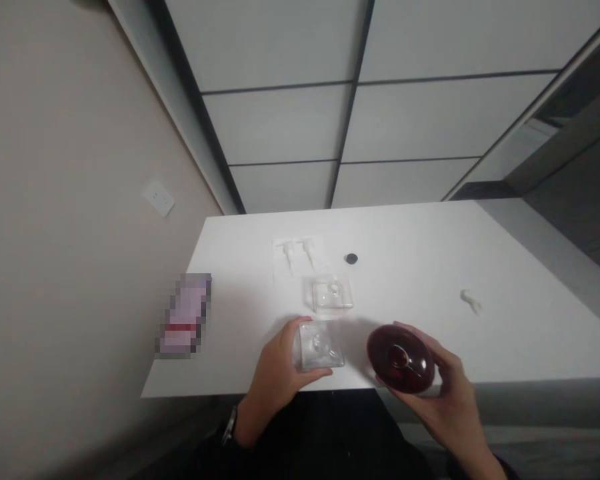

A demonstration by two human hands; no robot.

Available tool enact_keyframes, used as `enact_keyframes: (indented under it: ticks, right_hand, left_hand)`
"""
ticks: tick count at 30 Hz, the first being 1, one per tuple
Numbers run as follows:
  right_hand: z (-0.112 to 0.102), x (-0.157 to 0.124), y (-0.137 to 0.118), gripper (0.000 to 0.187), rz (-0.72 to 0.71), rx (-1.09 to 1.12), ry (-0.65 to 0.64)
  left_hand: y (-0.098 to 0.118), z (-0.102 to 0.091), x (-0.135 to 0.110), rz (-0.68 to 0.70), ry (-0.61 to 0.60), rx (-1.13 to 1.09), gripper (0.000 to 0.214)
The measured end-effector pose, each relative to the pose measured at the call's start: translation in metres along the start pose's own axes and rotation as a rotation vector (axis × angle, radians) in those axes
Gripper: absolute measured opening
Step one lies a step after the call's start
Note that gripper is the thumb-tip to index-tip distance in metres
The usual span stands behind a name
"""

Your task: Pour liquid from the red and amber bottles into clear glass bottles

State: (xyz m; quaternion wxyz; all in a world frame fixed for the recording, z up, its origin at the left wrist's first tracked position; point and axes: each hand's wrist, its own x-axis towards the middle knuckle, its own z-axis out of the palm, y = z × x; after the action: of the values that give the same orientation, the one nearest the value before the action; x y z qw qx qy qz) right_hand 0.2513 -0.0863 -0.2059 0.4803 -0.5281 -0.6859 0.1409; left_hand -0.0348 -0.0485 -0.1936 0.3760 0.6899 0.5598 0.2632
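Note:
My left hand [280, 363] is closed around a clear square bottle [321, 345] with a round open neck, near the front edge of the white table. To its right, my right hand [447, 393] grips a dark red oval bottle [401, 359] by its side; a round neck shows on its top. Just beyond the left hand stands a second clear square bottle [333, 295], untouched. Two white pump heads [299, 253] lie farther back on a thin clear sheet. A small dark round cap [351, 259] rests to the right of them.
A small white crumpled or claw-like piece [471, 301] lies on the right of the table [420, 267]. At the left edge is a blurred pinkish packet [185, 313]. A wall with a socket [159, 198] borders the left, and white panels [280, 127] rise behind.

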Motion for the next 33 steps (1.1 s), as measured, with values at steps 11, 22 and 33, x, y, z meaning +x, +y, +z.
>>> enact_keyframes:
  ticks: [11,22,33]
  right_hand:
    - [-0.011,0.024,-0.009,0.083,-0.204,-0.201,-0.128]
    - [-0.008,0.037,-0.014,0.092,-0.317,-0.374,-0.108]
    - [-0.011,0.041,-0.016,0.094,-0.386,-0.439,-0.115]
  left_hand:
    - [0.008,0.008,0.013,0.072,-0.076,0.085,0.082]
    - [0.0,0.011,0.014,0.144,-0.062,0.094,0.084]
    - [0.0,0.01,0.013,0.147,-0.06,0.073,0.082]
